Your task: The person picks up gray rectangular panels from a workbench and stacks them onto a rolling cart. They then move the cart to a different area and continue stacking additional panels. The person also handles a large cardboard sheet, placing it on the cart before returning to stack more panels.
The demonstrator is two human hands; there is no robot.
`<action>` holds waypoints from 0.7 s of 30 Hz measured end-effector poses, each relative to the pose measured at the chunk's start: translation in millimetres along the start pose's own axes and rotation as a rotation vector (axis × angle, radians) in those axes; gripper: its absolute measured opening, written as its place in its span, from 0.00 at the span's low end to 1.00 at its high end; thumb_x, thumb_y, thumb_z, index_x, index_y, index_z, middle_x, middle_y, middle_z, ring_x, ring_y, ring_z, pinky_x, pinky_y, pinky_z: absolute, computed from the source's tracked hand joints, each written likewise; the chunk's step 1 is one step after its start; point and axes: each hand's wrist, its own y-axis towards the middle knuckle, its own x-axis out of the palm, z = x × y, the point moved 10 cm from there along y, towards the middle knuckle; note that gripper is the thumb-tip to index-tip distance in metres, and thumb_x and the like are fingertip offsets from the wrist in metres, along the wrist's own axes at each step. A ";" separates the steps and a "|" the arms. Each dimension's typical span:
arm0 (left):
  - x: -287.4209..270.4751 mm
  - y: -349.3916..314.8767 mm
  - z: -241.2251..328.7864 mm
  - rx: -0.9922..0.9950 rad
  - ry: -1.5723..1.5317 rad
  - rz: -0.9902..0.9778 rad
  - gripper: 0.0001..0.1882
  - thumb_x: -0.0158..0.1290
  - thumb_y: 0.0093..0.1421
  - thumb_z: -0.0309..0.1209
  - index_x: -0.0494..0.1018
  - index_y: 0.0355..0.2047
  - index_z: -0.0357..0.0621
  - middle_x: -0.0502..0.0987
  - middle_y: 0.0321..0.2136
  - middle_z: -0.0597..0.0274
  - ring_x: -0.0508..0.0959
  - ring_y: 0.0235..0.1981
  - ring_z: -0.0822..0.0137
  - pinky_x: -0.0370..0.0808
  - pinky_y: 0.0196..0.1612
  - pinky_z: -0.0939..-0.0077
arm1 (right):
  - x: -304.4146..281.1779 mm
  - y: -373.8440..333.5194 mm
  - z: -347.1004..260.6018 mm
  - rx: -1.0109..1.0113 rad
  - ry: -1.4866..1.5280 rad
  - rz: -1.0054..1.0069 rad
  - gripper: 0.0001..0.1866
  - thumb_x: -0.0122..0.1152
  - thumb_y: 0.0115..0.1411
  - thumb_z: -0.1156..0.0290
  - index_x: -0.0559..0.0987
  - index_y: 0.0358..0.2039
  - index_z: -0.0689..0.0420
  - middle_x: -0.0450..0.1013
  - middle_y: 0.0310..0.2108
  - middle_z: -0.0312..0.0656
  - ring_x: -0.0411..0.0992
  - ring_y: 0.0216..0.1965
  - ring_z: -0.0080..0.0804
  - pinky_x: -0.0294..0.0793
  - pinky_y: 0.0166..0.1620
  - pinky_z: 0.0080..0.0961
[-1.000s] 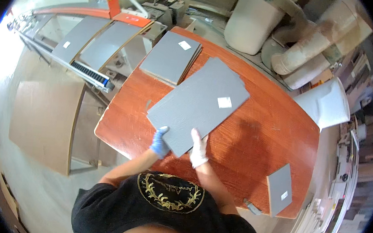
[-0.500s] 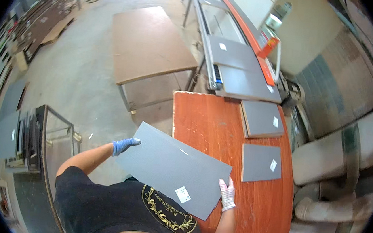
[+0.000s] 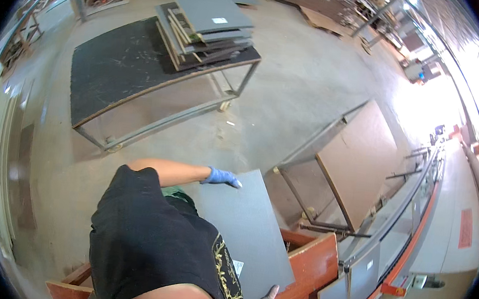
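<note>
I hold a large grey rectangular panel (image 3: 246, 225) in front of my body, with a white label on its lower part. My left hand (image 3: 222, 177), in a blue glove, grips the panel at its far left corner, thumb on the upper face. At the lower right edge is my right hand (image 3: 269, 295); only its thumb side shows, closed on the panel, and the rest is hidden. Part of the panel passes over a red-brown wooden table (image 3: 320, 267).
A wheeled table with a black top (image 3: 108, 73) carries a stack of grey panels (image 3: 212, 11) at the far left. A brown-topped table (image 3: 360, 155) stands ahead to the right. Beyond it runs a long machine with an orange rail (image 3: 397, 251). More panels (image 3: 363, 271) lie beside that rail.
My body and view have turned left, with the panel carried along in both hands. The black-topped table and its stack now show fully; the red-brown table has shifted to the lower right.
</note>
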 end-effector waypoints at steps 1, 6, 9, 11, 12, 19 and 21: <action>-28.0 -21.2 0.8 0.023 -0.015 0.092 0.29 0.54 0.50 0.52 0.70 0.47 0.46 0.72 0.45 0.62 0.70 0.41 0.69 0.67 0.46 0.70 | 19.2 8.6 3.1 0.025 -0.054 -0.066 0.30 0.43 0.60 0.51 0.61 0.57 0.58 0.62 0.54 0.42 0.60 0.54 0.39 0.60 0.55 0.36; -136.6 -125.6 4.7 -0.012 -0.297 0.268 0.24 0.54 0.52 0.48 0.72 0.43 0.45 0.76 0.38 0.64 0.75 0.34 0.70 0.73 0.38 0.74 | 175.7 41.1 61.2 0.167 -0.256 -0.308 0.27 0.42 0.62 0.54 0.64 0.54 0.61 0.65 0.50 0.41 0.64 0.50 0.34 0.63 0.53 0.31; -231.7 -172.2 -33.8 -0.145 -0.532 0.331 0.22 0.53 0.53 0.47 0.74 0.41 0.45 0.77 0.35 0.64 0.76 0.33 0.69 0.74 0.37 0.74 | 278.5 73.0 131.9 0.209 -0.403 -0.471 0.24 0.46 0.60 0.56 0.68 0.49 0.61 0.68 0.46 0.42 0.67 0.46 0.33 0.67 0.50 0.30; -309.2 -196.0 -74.0 -0.167 -0.598 0.407 0.21 0.53 0.53 0.47 0.74 0.40 0.45 0.77 0.34 0.63 0.76 0.32 0.68 0.74 0.37 0.73 | 312.7 95.3 209.6 0.338 -0.413 -0.461 0.24 0.49 0.58 0.55 0.69 0.48 0.61 0.69 0.45 0.42 0.68 0.45 0.33 0.69 0.49 0.30; -343.3 -205.8 -95.5 -0.133 -0.575 0.478 0.21 0.53 0.53 0.47 0.74 0.40 0.45 0.78 0.34 0.63 0.77 0.31 0.68 0.74 0.37 0.73 | 326.5 105.4 245.9 0.400 -0.411 -0.446 0.24 0.51 0.57 0.55 0.69 0.47 0.60 0.69 0.45 0.42 0.69 0.45 0.33 0.69 0.48 0.30; -590.4 -324.4 27.6 -0.032 0.452 0.953 0.30 0.57 0.48 0.44 0.68 0.47 0.38 0.72 0.44 0.52 0.75 0.41 0.61 0.73 0.42 0.68 | 491.0 74.5 471.3 0.734 -0.125 -0.576 0.31 0.48 0.56 0.48 0.64 0.53 0.57 0.64 0.52 0.44 0.64 0.52 0.42 0.62 0.54 0.43; -609.4 -318.3 25.1 0.142 0.694 1.126 0.33 0.53 0.52 0.44 0.60 0.54 0.41 0.65 0.52 0.49 0.69 0.48 0.58 0.66 0.49 0.64 | 490.0 96.3 544.1 0.712 -0.591 -0.512 0.36 0.50 0.53 0.44 0.60 0.56 0.55 0.55 0.58 0.49 0.54 0.57 0.50 0.57 0.54 0.52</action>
